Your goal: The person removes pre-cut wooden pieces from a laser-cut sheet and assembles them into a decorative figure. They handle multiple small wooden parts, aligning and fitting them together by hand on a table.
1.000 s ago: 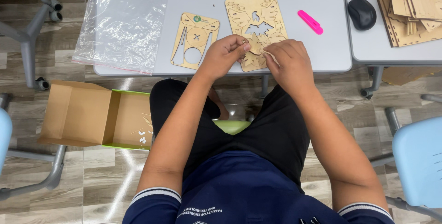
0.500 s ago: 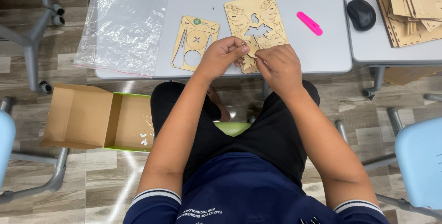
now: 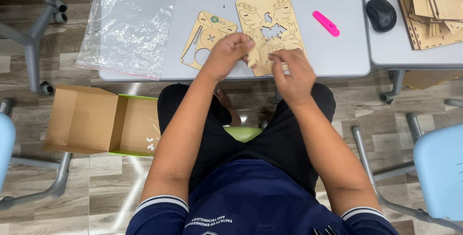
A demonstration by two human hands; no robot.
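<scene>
A laser-cut plywood sheet (image 3: 284,18) with wing-shaped cutouts lies on the grey table (image 3: 347,56) near its front edge. My left hand (image 3: 226,56) hovers over the sheet's lower left corner and pinches a small pale wooden piece (image 3: 251,61) between thumb and fingers. My right hand (image 3: 292,73) hangs just right of that piece, over the table's edge, fingers loosely apart and holding nothing I can see. A smaller plywood sheet (image 3: 205,39) with round holes lies left of my left hand.
A clear plastic bag (image 3: 130,22) covers the table's left part. A pink tool (image 3: 326,23), a black mouse (image 3: 381,14) and stacked plywood sheets (image 3: 429,8) lie to the right. An open cardboard box (image 3: 96,119) sits on the floor at left; a blue chair (image 3: 439,167) at right.
Both hands have lifted off the large sheet and drawn back toward the table's edge. My left hand now holds a small wooden piece; my right hand has come slightly away from it.
</scene>
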